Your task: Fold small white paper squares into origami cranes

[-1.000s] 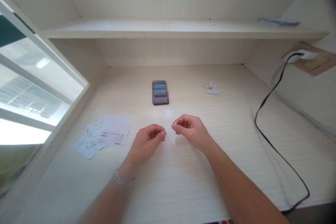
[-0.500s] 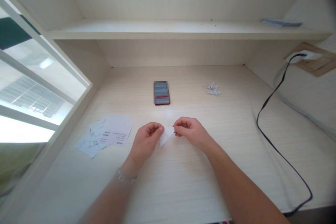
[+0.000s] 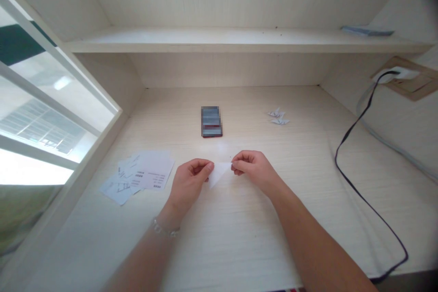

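- Pinching a white paper triangle (image 3: 219,172) between both hands, its long edge running across the top and its point aimed toward the person, at about the middle of the table (image 3: 260,242), nearer the front edge than the back wall.
- The left hand (image 3: 189,181), with a chain bracelet (image 3: 165,227) at its wrist, has its grip pressed together on the triangle's left corner, and the fingers hide that corner.
- The right hand (image 3: 253,169) has its grip pinched on the right corner, with the fingertips covering the tip.
- Whether the paper has further folds is hard to make out, as it nearly blends with the pale table.
- Beyond the hands lies a dark rectangular object (image 3: 211,122), pixelated so its face cannot be read.
- Printed paper sheets (image 3: 143,175) overlap near the left edge of the table, their small text unreadable.
- Small folded paper figures (image 3: 278,117) sit toward the back right, too small to tell their exact form.
- A black cable (image 3: 352,169) runs along the right side from a wall socket (image 3: 393,74).
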{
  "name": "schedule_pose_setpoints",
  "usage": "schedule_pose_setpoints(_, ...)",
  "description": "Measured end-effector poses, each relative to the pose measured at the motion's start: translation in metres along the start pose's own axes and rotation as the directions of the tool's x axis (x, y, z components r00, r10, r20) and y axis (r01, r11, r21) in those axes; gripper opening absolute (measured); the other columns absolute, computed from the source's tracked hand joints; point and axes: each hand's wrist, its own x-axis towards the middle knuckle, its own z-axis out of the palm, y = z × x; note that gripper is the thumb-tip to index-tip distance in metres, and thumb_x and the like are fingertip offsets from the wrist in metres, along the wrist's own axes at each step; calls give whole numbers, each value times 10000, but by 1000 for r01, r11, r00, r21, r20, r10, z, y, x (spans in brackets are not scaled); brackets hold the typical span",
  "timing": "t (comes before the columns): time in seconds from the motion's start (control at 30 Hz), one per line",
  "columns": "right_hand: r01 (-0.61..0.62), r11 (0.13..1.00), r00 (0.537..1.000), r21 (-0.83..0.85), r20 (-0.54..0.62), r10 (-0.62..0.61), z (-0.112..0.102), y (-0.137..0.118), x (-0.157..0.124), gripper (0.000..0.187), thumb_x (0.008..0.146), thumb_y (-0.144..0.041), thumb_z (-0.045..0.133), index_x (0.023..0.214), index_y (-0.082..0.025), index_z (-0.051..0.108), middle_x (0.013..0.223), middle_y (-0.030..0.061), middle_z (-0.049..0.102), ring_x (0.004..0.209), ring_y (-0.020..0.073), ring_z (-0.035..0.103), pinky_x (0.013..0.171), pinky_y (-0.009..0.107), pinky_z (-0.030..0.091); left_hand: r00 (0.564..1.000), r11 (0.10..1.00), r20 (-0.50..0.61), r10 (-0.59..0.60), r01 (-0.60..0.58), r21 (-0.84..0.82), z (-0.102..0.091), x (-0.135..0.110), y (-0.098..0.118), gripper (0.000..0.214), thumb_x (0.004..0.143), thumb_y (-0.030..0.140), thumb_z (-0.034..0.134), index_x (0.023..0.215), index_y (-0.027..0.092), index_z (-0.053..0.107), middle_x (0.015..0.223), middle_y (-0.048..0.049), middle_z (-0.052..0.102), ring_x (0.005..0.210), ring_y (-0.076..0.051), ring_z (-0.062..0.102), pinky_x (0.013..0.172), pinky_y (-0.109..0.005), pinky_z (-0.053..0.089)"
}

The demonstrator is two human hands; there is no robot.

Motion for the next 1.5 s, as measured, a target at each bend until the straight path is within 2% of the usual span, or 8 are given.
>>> schedule_pose_setpoints(0.1, 5, 990, 999, 140, -51, 3, 9, -1, -1, 157, 686, -307, 622, 694, -151, 608, 664, 21, 619, 573, 116, 546, 570, 257, 444, 998, 996, -55, -6, 1, -90, 0, 0, -2, 262, 664, 347, 677, 819, 136, 666, 714, -27, 652, 625, -113, 572, 598, -237, 478)
schedule_pose_setpoints(0.23, 16, 990, 993, 142, 112, -32, 25, 4, -3, 225, 681, -364, 658, 714, -153, 588, 637, 8, 602, 593, 126, 560, 572, 256, 449, 999, 989, -40, -18, 12, -147, 2, -1, -3, 255, 660, 315, 694, 833, 131, 661, 728, -28, 656, 628, -106, 582, 616, -238, 497)
schedule_pose_setpoints(0.67, -23, 987, 1000, 158, -3, 24, 31, 4, -4, 297, 716, -389, 629, 564, -161, 514, 516, -22, 558, 479, 87, 494, 510, 217, 395, 1000, 955, 15, -15, 19, -297, 2, -6, 2, 249, 740, 297, 621, 929, 136, 622, 762, -60, 673, 694, -146, 629, 654, -267, 498)
schedule_pose_setpoints(0.83, 56, 998, 997, 26, 56, -57, 33, 10, -2, 281, 762, -397, 574, 609, -165, 527, 552, -13, 562, 515, 101, 500, 534, 232, 407, 1000, 997, 20, 24, -22, -76, 4, -3, -1, 219, 695, 307, 668, 802, 116, 654, 692, -37, 646, 607, -102, 571, 589, -210, 475)
schedule_pose_setpoints(0.97, 122, 992, 991, 23, 58, -123, 36, 10, -4, 207, 742, -357, 603, 683, -166, 547, 622, -13, 564, 572, 110, 518, 544, 231, 420, 999, 989, -28, 23, -27, -146, 4, -1, -4, 229, 688, 321, 671, 808, 129, 632, 712, -18, 638, 614, -107, 582, 609, -238, 502)
schedule_pose_setpoints(1.07, 196, 980, 980, -46, -35, -197, 37, 5, -9, 155, 758, -320, 591, 740, -166, 576, 698, 1, 592, 625, 119, 545, 574, 235, 436, 999, 986, 34, 35, -29, -166, 4, -1, -5, 209, 710, 312, 655, 817, 136, 618, 734, -21, 638, 668, -126, 607, 657, -266, 510)
schedule_pose_setpoints(1.27, 381, 890, 905, -251, -98, -415, 36, -5, -18, 62, 773, -239, 588, 792, -184, 610, 770, 14, 615, 741, 143, 575, 674, 260, 452, 978, 985, 142, 155, -141, -104, 7, -4, -5, 163, 737, 276, 635, 829, 142, 627, 789, -41, 651, 725, -144, 600, 667, -264, 487)
schedule_pose_setpoints(1.5, 507, 814, 835, -285, -73, -546, 34, -8, -20, 25, 749, -176, 630, 767, -191, 642, 755, 12, 627, 720, 133, 581, 661, 254, 456, 977, 984, 115, 177, -172, -54, 4, -3, -7, 90, 691, 214, 680, 762, 160, 690, 727, -21, 678, 667, -128, 593, 645, -232, 469)
